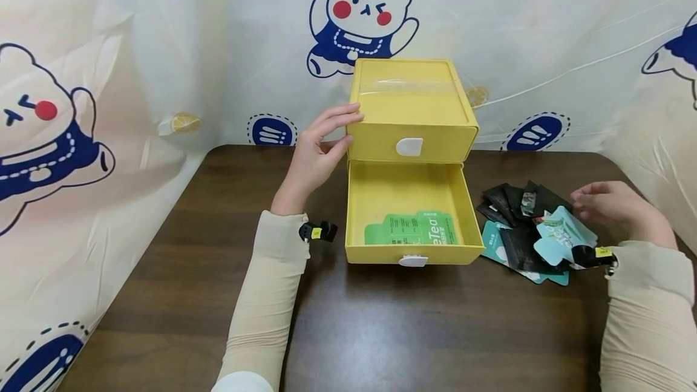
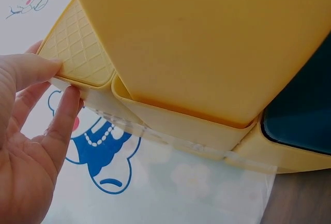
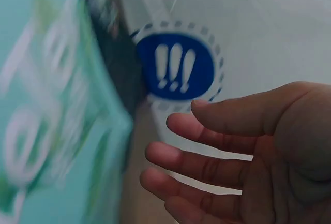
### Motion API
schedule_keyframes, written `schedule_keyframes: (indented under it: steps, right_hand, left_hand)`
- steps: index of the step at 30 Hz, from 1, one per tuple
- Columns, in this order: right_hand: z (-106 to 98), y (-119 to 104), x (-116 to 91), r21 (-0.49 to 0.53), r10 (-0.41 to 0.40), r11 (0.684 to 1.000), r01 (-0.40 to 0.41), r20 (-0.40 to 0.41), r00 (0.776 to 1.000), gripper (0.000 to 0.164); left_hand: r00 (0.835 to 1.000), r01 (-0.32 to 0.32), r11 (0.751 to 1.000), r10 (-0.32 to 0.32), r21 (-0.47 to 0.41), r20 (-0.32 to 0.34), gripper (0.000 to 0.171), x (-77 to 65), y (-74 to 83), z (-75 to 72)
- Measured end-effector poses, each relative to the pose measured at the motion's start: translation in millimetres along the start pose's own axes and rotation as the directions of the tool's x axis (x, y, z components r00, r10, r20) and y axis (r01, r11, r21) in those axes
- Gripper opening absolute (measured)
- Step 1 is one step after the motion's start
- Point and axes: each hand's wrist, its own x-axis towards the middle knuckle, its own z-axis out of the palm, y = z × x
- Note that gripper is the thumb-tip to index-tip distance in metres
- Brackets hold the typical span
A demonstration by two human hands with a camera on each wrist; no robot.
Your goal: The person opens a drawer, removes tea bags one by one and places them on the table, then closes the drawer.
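A yellow two-drawer box (image 1: 411,92) stands on the table, its lower drawer (image 1: 405,183) pulled out. Inside that drawer lies a green tea packet (image 1: 408,230) with printed text. My left hand (image 1: 321,144) touches the upper left edge of the box with nearly straight fingers; the left wrist view shows the thumb and fingertips against the box's corner. To the right of the box lies a pile of black packets (image 1: 523,247) and teal packets (image 1: 563,236). Beside this pile, my right hand (image 1: 621,207) hovers with loosely bent fingers and holds nothing.
The dark wooden table (image 1: 414,331) extends in front of the box. A white curtain (image 1: 261,29) printed with cartoon bears hangs behind and along the sides. White tabs (image 1: 409,147) mark the drawer fronts.
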Motion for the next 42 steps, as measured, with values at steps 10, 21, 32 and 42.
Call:
schedule_keyframes:
  steps: [10, 21, 32, 42]
  right_hand:
    - [7.7, -94.5, -7.0, -0.153, -0.183, 0.973, 0.171, -0.062, 0.981, 0.045]
    - [20.8, -192.5, -18.7, 0.024, -0.378, 0.922, 0.387, 0.28, 0.882, 0.053]
    - [58.7, -269.8, -22.0, -0.114, -0.353, 0.887, 0.448, 0.459, 0.816, 0.041]
    - [91.9, -306.1, -4.0, -0.224, -0.243, 0.874, 0.431, 0.567, 0.787, 0.04]
  left_hand:
    - [1.0, -0.016, 1.0, 0.016, 0.003, -0.008, 0.034, 2.2, -0.3, -2.5]
    - [1.0, -0.016, 1.0, 0.016, -0.001, -0.007, 0.033, 2.3, -0.4, -2.4]
    - [1.0, -0.029, 1.0, 0.029, 0.01, 0.0, 0.033, 1.6, -1.8, -2.1]
    - [1.0, -0.009, 1.0, 0.009, 0.0, 0.004, 0.033, 0.2, 1.4, -0.5]
